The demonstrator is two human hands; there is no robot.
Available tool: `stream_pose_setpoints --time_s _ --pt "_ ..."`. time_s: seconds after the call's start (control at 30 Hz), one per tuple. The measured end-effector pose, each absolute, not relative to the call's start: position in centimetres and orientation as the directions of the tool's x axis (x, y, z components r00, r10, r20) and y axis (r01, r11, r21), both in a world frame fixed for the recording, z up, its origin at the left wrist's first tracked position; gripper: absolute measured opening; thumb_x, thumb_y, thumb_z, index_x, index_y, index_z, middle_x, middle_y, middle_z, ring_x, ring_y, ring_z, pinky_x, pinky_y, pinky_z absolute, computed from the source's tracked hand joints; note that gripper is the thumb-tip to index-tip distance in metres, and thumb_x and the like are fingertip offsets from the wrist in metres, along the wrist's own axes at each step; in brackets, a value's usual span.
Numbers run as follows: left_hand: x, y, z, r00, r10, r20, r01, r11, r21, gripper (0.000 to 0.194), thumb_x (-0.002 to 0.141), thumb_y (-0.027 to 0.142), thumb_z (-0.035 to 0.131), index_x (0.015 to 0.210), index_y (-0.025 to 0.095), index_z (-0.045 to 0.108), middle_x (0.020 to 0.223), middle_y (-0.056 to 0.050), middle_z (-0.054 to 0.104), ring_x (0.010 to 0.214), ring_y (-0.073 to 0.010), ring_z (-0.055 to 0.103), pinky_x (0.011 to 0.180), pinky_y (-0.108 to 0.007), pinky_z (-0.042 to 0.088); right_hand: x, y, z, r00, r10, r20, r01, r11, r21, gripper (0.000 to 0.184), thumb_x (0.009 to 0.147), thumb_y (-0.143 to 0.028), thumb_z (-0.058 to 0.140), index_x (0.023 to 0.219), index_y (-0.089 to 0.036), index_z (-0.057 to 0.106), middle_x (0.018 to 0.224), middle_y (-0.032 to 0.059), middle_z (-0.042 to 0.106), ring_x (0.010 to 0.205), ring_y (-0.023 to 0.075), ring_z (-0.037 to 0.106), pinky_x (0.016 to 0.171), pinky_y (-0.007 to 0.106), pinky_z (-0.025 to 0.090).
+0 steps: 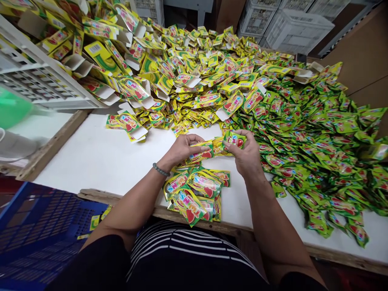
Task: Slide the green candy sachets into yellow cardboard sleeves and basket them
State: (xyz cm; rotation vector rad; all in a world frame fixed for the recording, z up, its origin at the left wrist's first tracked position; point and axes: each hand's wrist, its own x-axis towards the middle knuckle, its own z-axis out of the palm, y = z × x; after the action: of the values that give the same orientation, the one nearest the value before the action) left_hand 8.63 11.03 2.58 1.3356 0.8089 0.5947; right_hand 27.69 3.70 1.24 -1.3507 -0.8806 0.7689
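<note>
My left hand [183, 150] is closed on a small yellow-green printed carton [206, 152] with a watermelon picture, its thumb lying along the front. Close to the carton's right end, my right hand [247, 155] pinches a green sachet [235, 140] between thumb and fingers. Something yellow shows between the two hands, but I cannot make out whether it belongs to the carton or lies behind it. Just below the hands, near the table's front edge, flat printed packs [204, 182] lie in a loose, overlapping stack.
Green sachets [318, 149] are heaped on the right. Yellow sachets and open cartons [133, 87] pile up at the back and left. A white crate [54, 81] tilts at the left, spilling cartons. A blue basket [45, 238] stands below the wooden table edge [100, 196]. White crates [298, 30] stand behind.
</note>
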Motion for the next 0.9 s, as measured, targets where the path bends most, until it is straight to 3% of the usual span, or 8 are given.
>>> stream_pose_setpoints --time_s 0.1,0.23,0.47,0.67,0.77,0.9 --pt "8.7 11.1 2.5 0.595 0.776 -0.207 0.044 0.226 0.973 0.038 0.062 0.037 0.086 0.084 0.011 0.069 0.078 -0.004 0.072 0.064 -0.0107 0.061 0.062 -0.024 0.046 28.1 3.8 0.8 0.442 0.896 0.055 -0.017 0.07 -0.997 0.048 0.061 -0.033 0.082 0.099 -0.026 0.053 0.096 -0.0006 0.061 0.077 0.016 0.062 0.076 0.035 0.057" --pt "8.7 11.0 2.7 0.623 0.742 -0.246 0.019 0.301 0.954 0.04 0.058 0.036 0.089 0.084 0.012 0.069 0.077 -0.004 0.072 0.065 -0.0114 0.063 0.063 -0.024 0.049 28.7 3.7 0.7 0.476 0.873 0.105 0.095 0.067 -0.993 0.046 0.067 -0.036 0.08 0.103 -0.026 0.053 0.093 -0.0008 0.062 0.079 0.0169 0.063 0.076 0.036 0.057" --pt "8.7 11.0 2.3 0.627 0.728 -0.277 0.011 0.348 0.938 0.045 0.057 0.037 0.09 0.086 0.012 0.068 0.077 -0.004 0.073 0.063 -0.0111 0.063 0.06 -0.024 0.048 28.3 3.1 2.1 0.277 0.958 0.072 0.118 0.04 -0.992 0.05 0.064 -0.037 0.083 0.105 -0.027 0.055 0.088 -0.0004 0.066 0.072 0.0187 0.063 0.063 0.034 0.055" --pt "9.1 10.6 2.6 0.618 0.76 -0.203 0.015 0.247 0.969 0.041 0.059 0.036 0.088 0.085 0.012 0.068 0.083 -0.004 0.073 0.071 -0.0121 0.065 0.068 -0.026 0.05 28.0 3.3 2.2 0.404 0.91 0.094 0.09 0.063 -0.994 0.043 0.061 -0.038 0.084 0.09 -0.026 0.056 0.079 -0.0023 0.068 0.064 0.0159 0.062 0.059 0.031 0.054" --pt "9.1 10.6 2.8 0.602 0.779 -0.177 0.041 0.192 0.981 0.039 0.059 0.035 0.087 0.084 0.012 0.068 0.083 -0.004 0.072 0.071 -0.0119 0.064 0.068 -0.026 0.049 28.1 3.2 2.1 0.4 0.912 0.092 0.095 0.058 -0.994 0.04 0.062 -0.039 0.084 0.089 -0.026 0.057 0.077 -0.0022 0.068 0.06 0.0151 0.061 0.054 0.03 0.052" --pt "9.0 10.6 2.7 0.589 0.78 -0.212 0.033 0.239 0.971 0.039 0.06 0.037 0.086 0.084 0.012 0.068 0.08 -0.005 0.072 0.068 -0.0119 0.063 0.064 -0.025 0.049 28.6 3.1 2.0 0.351 0.929 0.117 0.192 0.051 -0.98 0.033 0.065 -0.038 0.083 0.088 -0.025 0.062 0.074 -0.002 0.064 0.063 0.0153 0.06 0.055 0.03 0.052"
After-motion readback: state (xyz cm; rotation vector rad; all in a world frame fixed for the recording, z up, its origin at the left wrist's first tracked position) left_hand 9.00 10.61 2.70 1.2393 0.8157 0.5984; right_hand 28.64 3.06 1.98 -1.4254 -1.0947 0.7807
